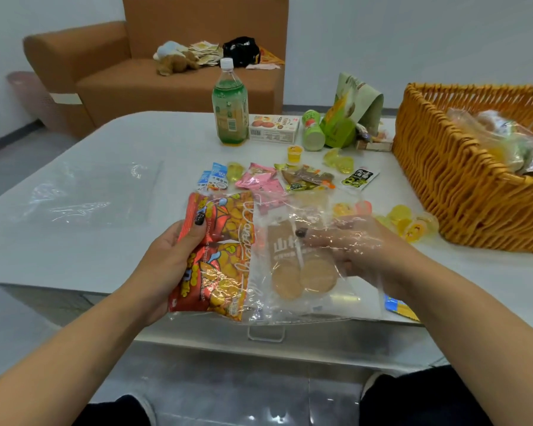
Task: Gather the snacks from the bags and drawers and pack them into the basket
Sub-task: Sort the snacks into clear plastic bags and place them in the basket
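Note:
A clear plastic bag [259,305] hangs over the table's front edge, with red-orange snack packs [219,256] and a brown cracker pack [302,265] inside. My left hand [173,259] grips the bag's left side, thumb over the red packs. My right hand [360,250] is inside the bag, fingers reaching toward the brown cracker pack. The wicker basket [437,186] stands at the right and holds several wrapped snacks. Loose small snack packs [259,179] and yellow jelly cups [406,222] lie on the table beyond the bag.
At the table's back stand a green drink bottle [230,109], a white biscuit box [274,129], a green can [313,130] and a green pouch [348,115]. An empty clear bag [80,195] lies on the left. An orange sofa [154,78] is behind.

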`<state>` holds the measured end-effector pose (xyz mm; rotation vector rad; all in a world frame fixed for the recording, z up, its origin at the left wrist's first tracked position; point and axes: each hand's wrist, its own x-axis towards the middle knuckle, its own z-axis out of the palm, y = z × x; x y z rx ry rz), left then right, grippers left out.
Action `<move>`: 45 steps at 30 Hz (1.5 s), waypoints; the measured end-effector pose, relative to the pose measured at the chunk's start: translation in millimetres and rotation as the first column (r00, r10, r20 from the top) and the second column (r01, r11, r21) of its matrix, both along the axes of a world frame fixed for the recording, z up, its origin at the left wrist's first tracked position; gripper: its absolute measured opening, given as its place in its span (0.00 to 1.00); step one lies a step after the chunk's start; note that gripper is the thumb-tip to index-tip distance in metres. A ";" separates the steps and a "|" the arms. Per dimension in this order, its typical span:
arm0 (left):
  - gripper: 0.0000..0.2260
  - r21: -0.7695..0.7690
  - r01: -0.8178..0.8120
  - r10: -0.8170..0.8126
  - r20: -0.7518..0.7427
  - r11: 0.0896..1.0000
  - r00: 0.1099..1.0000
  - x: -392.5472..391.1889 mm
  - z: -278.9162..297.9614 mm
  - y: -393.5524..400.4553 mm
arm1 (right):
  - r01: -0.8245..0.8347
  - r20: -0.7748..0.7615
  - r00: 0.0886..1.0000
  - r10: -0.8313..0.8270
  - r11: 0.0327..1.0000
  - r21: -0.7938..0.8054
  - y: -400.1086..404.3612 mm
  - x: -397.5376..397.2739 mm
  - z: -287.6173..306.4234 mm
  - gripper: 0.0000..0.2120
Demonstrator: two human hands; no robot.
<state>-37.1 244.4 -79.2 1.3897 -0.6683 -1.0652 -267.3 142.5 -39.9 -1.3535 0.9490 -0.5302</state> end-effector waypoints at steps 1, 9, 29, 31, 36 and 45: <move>0.20 0.003 0.003 -0.003 -0.003 1.000 1.000 -0.8 -0.3 -0.7 | 0.004 0.003 1.000 -0.004 1.000 0.000 1.8 1.3 -1.0 0.06; 0.14 0.014 -0.043 0.042 0.049 0.999 0.998 -2.3 0.8 -5.0 | 0.109 -0.018 0.994 -0.111 0.991 -0.072 1.0 2.3 -8.5 0.33; 0.10 -0.026 -0.058 0.059 0.048 0.998 0.997 -6.1 5.1 -6.9 | 0.090 0.034 0.996 -0.085 0.967 -0.238 7.7 2.8 -2.2 0.14; 0.11 -0.017 -0.033 0.034 0.035 0.999 0.999 -6.2 4.4 -5.8 | 0.065 0.012 0.998 -0.064 0.976 -0.209 10.7 7.0 -4.6 0.17; 0.16 0.023 0.042 -0.041 -0.029 0.999 0.999 -4.2 5.6 -3.4 | 0.052 0.084 0.995 -0.046 0.996 -0.072 11.3 6.3 -6.7 0.15; 0.21 0.054 0.175 -0.169 -0.109 0.983 0.980 -12.1 3.2 -1.7 | -0.090 0.067 0.994 0.080 0.982 0.164 15.2 17.0 -14.1 0.15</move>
